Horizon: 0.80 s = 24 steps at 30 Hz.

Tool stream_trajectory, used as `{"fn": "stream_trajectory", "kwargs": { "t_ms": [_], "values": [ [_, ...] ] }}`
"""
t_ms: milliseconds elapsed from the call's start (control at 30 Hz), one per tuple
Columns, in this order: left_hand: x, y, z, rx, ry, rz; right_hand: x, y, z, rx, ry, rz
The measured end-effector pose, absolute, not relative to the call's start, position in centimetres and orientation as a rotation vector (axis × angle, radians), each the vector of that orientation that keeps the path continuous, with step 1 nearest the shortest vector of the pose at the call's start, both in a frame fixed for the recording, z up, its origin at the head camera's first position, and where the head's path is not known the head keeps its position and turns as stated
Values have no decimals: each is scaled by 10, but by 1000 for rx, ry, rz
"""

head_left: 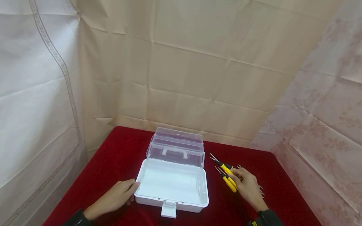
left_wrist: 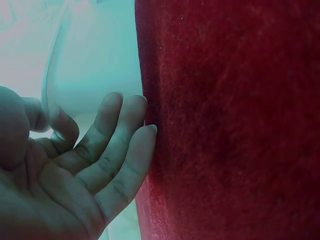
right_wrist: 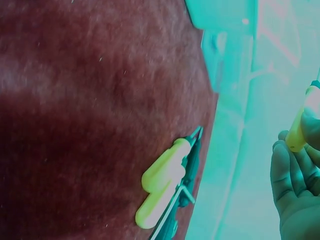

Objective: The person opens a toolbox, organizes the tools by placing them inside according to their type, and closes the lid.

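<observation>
A white toolbox (head_left: 171, 183) stands on the red cloth, its clear lid (head_left: 178, 133) swung back and its main compartment bare. My left hand (head_left: 116, 197) holds the box's left rim, thumb over the edge; in the left wrist view the other fingers of this hand (left_wrist: 110, 150) lie along the outer wall. To the right of the box, my right hand (head_left: 249, 186) pinches a yellow-handled screwdriver (head_left: 227, 169) by its handle, raised over the cloth in the right wrist view. Beneath it lie more yellow-handled screwdrivers (head_left: 229, 184), shafts pointing away from me.
Metal wrench ends (head_left: 261, 190) show beside the right hand, partly hidden by it. A bent metal rod (right_wrist: 170, 207) lies by the yellow handles in the right wrist view. A white latch (head_left: 168, 209) hangs at the box front. Cloth walls (head_left: 198, 78) enclose the table.
</observation>
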<state>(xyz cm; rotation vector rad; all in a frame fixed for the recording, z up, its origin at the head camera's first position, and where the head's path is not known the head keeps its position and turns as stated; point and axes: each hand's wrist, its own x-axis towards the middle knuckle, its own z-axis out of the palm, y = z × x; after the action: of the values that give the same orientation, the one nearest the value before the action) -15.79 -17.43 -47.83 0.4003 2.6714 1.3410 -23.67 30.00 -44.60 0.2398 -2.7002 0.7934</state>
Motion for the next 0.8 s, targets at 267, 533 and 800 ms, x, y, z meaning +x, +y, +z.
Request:
{"fn": "stream_trajectory", "kwargs": {
  "t_ms": [267, 533, 800],
  "values": [
    [-158, -173, -478, 389, 2671, 1344, -232, 290, -441, 272, -2685, 859],
    [-158, -174, -480, 413, 2678, 1355, -228, 287, -443, 330, -2654, 877],
    [-158, -174, -482, 423, 2673, 1358, -227, 286, -445, 357, -2630, 883]
  ]
}}
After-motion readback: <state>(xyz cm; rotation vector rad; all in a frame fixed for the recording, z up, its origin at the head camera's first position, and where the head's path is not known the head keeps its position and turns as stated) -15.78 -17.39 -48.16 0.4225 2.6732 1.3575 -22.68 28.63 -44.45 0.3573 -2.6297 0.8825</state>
